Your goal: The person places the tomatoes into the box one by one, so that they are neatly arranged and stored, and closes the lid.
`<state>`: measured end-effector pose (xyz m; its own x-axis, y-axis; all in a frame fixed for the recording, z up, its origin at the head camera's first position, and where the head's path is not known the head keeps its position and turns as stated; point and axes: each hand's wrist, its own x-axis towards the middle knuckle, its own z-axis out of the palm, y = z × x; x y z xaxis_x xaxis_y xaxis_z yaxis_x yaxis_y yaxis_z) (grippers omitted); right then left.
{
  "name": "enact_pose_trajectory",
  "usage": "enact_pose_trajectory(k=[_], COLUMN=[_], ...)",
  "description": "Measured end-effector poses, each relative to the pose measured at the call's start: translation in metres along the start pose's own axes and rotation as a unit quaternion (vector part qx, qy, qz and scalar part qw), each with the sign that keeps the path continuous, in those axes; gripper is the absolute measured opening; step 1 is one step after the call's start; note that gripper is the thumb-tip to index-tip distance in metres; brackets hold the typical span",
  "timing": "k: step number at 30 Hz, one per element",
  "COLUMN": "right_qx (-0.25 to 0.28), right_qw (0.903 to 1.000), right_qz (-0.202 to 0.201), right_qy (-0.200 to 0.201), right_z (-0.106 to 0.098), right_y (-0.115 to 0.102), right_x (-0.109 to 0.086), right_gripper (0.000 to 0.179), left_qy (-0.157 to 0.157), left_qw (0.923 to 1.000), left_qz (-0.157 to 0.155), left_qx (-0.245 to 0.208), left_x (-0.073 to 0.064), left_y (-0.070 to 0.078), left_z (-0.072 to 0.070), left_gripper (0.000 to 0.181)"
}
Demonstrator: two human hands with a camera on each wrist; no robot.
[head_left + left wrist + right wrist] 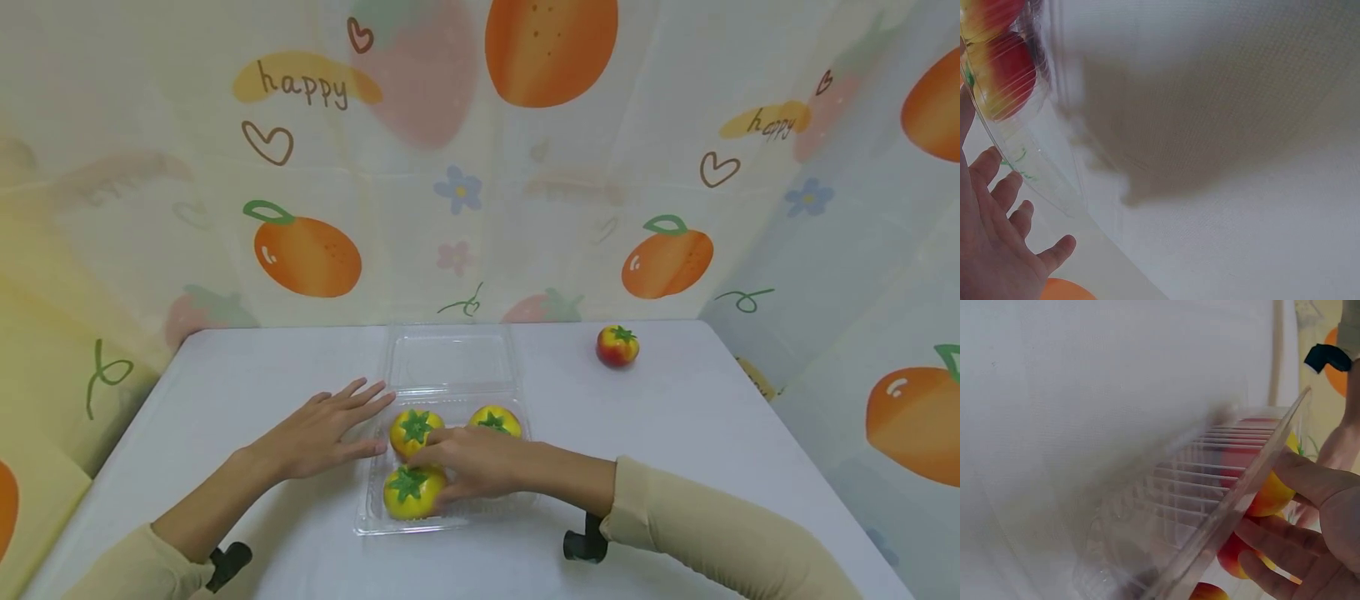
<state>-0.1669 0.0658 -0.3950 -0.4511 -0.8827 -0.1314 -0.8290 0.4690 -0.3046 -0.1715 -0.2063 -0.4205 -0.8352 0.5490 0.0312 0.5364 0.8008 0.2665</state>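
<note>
A clear plastic clamshell box lies on the table with its lid folded back. Inside sit three yellow-and-red, tomato-like fruits with green star-shaped tops: a near-left one, a far-left one and a far-right one. My right hand reaches over the box and grips the near-left fruit, thumb on its right side and fingers near its top. In the right wrist view, the thumb lies against that fruit. At the box's left rim, my left hand has its fingers spread and straight.
Another tomato-like fruit stands on the white table at the back right, outside the box. A fruit-printed cloth hangs behind the table and along its sides. Each wrist wears a black strap mount.
</note>
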Motion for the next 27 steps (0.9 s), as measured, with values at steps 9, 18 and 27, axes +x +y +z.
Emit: enact_pose_trajectory(k=[9, 18, 27], right_qx=[-0.002, 0.018, 0.049], right_qw=[1.0, 0.9998, 0.9959], right_qz=[-0.003, -0.006, 0.059], right_qy=[0.003, 0.004, 0.048], right_z=[0.001, -0.007, -0.029], right_y=[0.001, 0.003, 0.024], right_x=[0.0, -0.01, -0.032], right_gripper=[0.055, 0.057, 0.051], left_qy=[-0.001, -0.001, -0.011], left_qw=[1.0, 1.0, 0.9998], left_qz=[-0.002, -0.004, -0.009], left_qx=[-0.002, -0.002, -0.011], left_x=[0.0, -0.001, 0.0], left_y=[0.0, -0.001, -0.001], left_z=[-0.001, 0.0, 0.0], left_gripper=[0.072, 0.073, 0.075])
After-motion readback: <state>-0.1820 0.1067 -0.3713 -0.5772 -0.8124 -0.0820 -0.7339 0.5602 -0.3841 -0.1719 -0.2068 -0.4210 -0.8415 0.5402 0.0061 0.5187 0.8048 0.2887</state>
